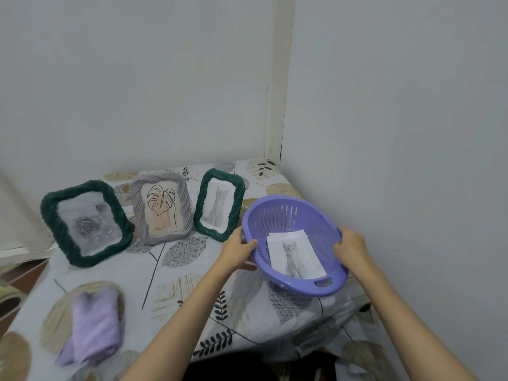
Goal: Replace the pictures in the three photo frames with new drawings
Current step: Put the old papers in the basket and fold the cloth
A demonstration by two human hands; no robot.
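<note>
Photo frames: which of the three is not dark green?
The middle frame, grey-lilac, holding a line drawing of a leaf. The left frame with the rose and the right frame with the cat are both dark green.

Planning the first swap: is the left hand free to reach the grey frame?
Probably not yet: the left hand grips the purple basket rim. The path to the grey frame looks open.

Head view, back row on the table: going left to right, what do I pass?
Dark green frame with the rose drawing → grey frame with the leaf drawing → smaller dark green frame with the cat picture → purple basket holding cat drawings, gripped by left hand and right hand.
</note>
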